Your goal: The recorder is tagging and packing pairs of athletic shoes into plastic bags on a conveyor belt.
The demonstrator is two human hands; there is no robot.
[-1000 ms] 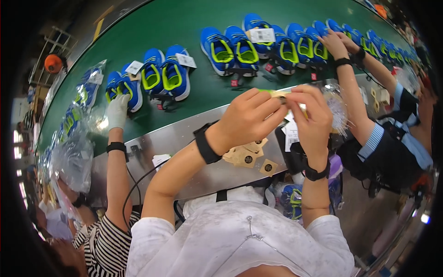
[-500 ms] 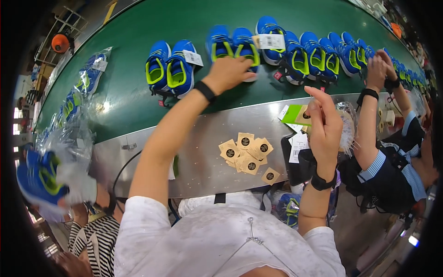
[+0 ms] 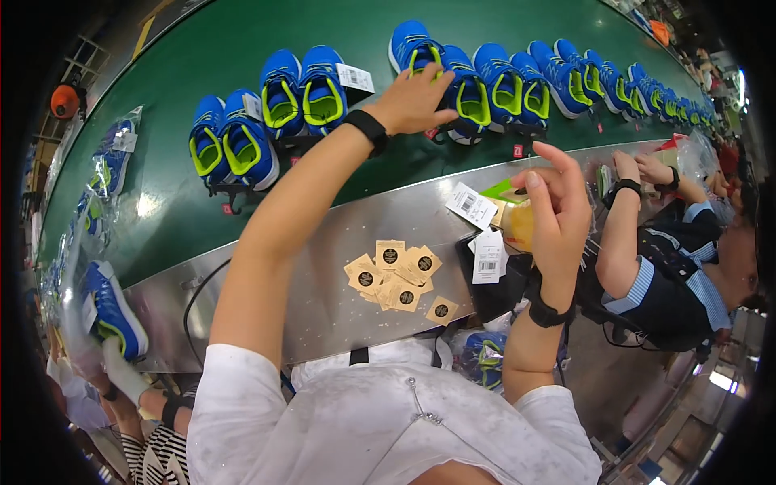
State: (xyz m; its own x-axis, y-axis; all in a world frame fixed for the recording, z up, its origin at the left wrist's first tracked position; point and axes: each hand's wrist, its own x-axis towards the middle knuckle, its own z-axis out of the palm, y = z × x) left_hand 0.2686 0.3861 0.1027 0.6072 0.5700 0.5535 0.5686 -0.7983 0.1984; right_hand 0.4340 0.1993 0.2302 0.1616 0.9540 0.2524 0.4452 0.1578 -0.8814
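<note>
My left hand [image 3: 414, 101] reaches over the green work surface [image 3: 234, 56]. Its fingers are apart, with the fingertips at the opening of a blue shoe [image 3: 411, 44] lined in bright yellow-green. Beside the thumb stands that pair's other shoe [image 3: 471, 101]. My right hand [image 3: 563, 198] is raised over the near metal ledge, fingers curled and thumb close to them; what they hold, if anything, is unclear. Close to it are a green card [image 3: 503, 191], white barcode tags [image 3: 471, 205] and a yellow blurred thing [image 3: 518, 226]. Left of these lies a pile of tan square cards [image 3: 396, 279].
More blue shoe pairs [image 3: 303, 93] stand left and right along the green surface, some tagged. Bagged shoes [image 3: 109, 166] lie at the far left. A gloved co-worker's hand [image 3: 123, 368] touches a shoe there. At the right, another person's hands [image 3: 647, 171] work over the ledge.
My left hand has left one tagged pair and is now at the pair to its right. The shoes appear further left in view. The left co-worker's shoe has turned. My right hand stays raised.
</note>
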